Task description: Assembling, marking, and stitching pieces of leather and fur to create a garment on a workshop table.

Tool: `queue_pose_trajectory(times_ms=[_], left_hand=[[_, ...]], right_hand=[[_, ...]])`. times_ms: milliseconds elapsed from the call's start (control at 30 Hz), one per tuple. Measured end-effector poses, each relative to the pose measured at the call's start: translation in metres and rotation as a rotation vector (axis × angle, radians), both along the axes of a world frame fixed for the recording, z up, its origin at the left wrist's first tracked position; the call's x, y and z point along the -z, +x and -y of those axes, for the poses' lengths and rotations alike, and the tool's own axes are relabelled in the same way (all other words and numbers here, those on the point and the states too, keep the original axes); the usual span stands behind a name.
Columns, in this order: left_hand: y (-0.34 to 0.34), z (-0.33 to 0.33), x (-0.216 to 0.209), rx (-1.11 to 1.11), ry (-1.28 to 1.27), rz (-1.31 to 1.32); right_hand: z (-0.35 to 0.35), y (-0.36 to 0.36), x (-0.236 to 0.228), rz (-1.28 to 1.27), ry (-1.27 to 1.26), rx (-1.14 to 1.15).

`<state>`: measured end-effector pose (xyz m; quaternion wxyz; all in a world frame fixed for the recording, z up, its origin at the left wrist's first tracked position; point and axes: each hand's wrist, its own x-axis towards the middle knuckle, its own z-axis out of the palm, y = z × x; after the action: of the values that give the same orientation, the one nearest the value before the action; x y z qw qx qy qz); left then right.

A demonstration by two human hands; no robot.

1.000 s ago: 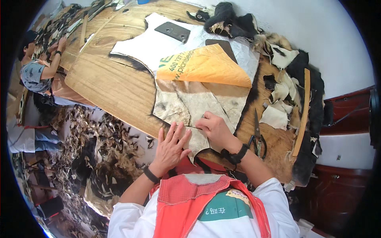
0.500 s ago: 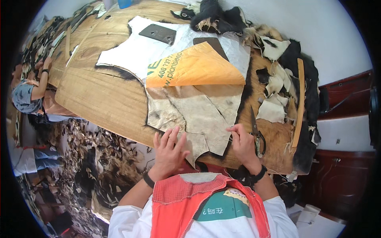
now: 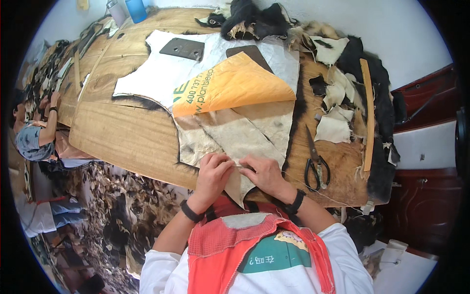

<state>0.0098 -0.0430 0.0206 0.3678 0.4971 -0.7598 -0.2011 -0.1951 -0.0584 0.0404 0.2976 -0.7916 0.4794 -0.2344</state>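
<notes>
A pieced fur pelt (image 3: pixel 264 144) lies skin side up on the wooden table, its dark hair showing along the edges. At its near end my left hand (image 3: pixel 214 172) is closed, pinching the skin near a seam. Beside it my right hand (image 3: pixel 265 172) is also closed, fingertips at the same spot; what is between them is too small to make out. A thin pale thread (image 3: pixel 313 191) trails over the table to the right of that hand. Scissors (image 3: pixel 317 166) with black handles lie to the right. A white sheet (image 3: pixel 142 73) covers the far pelt, its orange side (image 3: pixel 235 88) folded up.
Two dark flat plates (image 3: pixel 182 49) rest on the sheet. Fur scraps (image 3: pixel 338 125) and a wooden strip (image 3: pixel 367 117) line the right side. Bottles (image 3: pixel 136 11) stand at the far left. Another person (image 3: pixel 36 130) works at the left, above a floor strewn with scraps (image 3: pixel 132 220).
My right hand has moved left from the pelt's right edge to meet my left hand. My left hand has gone from spread fingers to a pinch on the skin.
</notes>
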Motion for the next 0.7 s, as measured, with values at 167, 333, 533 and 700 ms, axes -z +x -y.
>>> queue_pose_trajectory(times_ms=[167, 333, 533, 700], left_hand=[[0.003, 0.005, -0.001, 0.052, -0.021, 0.011], [-0.001, 0.015, -0.002, 0.027, -0.044, 0.088], [0.002, 0.019, 0.001, 0.035, -0.014, 0.016], [0.004, 0.017, 0.001, 0.006, -0.023, -0.003]], right_hand=[[0.001, -0.002, 0.007, 0.03, -0.075, -0.028], [0.006, 0.001, 0.002, -0.069, -0.099, -0.029], [0.011, 0.005, 0.0, 0.058, 0.052, 0.082], [0.011, 0.004, -0.011, 0.006, 0.004, 0.002]])
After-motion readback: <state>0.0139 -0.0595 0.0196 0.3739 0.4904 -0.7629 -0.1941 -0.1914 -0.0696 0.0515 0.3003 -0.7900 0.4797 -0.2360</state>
